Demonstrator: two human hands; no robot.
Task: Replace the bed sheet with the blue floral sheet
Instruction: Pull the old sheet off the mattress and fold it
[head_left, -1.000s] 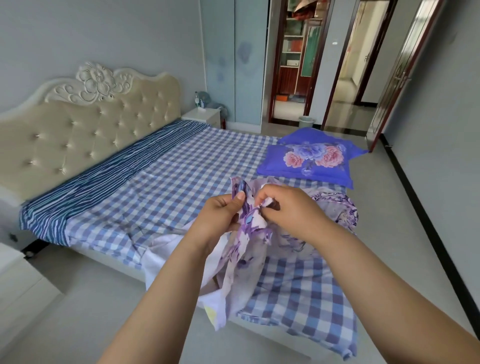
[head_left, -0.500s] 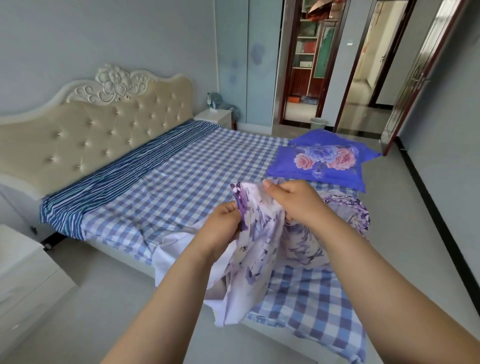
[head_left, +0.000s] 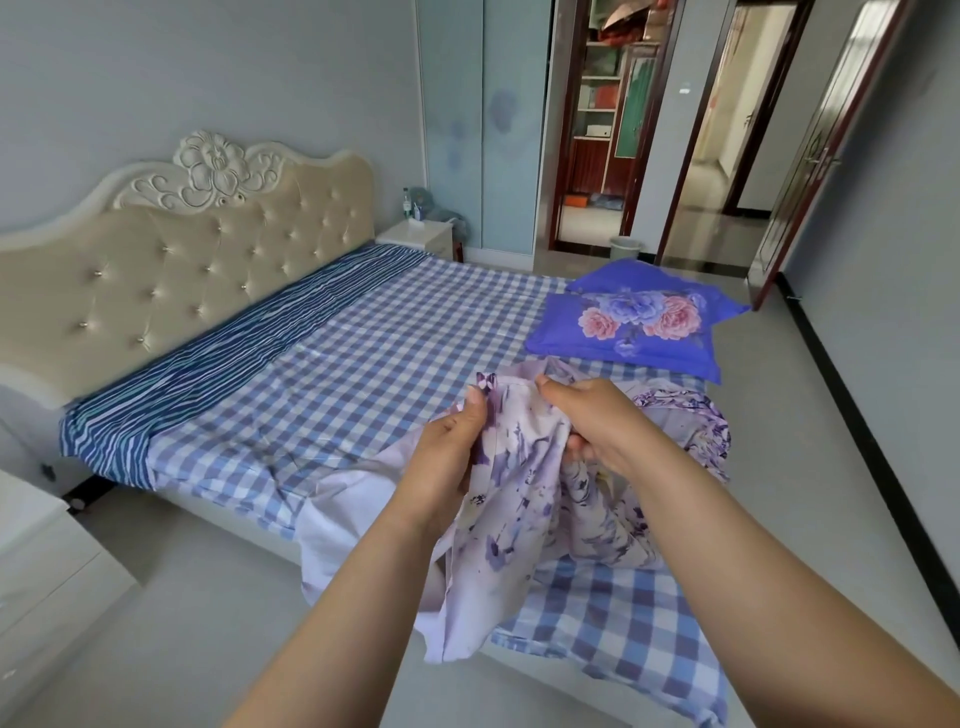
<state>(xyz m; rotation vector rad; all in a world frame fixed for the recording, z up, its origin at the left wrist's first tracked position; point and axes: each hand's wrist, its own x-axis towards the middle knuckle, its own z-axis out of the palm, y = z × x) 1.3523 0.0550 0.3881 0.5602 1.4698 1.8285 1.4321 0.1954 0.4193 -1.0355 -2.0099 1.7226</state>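
— What carries everything here?

— A bed (head_left: 223, 512) with a tufted cream headboard (head_left: 171, 275), standing on a grey floor (head_left: 171, 613).

— What covers it?

— A blue and white checked sheet (head_left: 363, 353), its near corner hanging over the edge. A dark blue striped cloth (head_left: 228, 358) runs along the headboard end.

— Anything lying on top?

— Two blue pillows with pink and blue flowers (head_left: 634, 322) at the far corner, stacked. Near them, at the foot, a bunched pale purple floral sheet (head_left: 685, 431), part of it draped over the bed's side.

pale lilac floral sheet (head_left: 524, 483), blue-white checked bed sheet (head_left: 363, 353), blue pillow (head_left: 634, 322) (pink roses).
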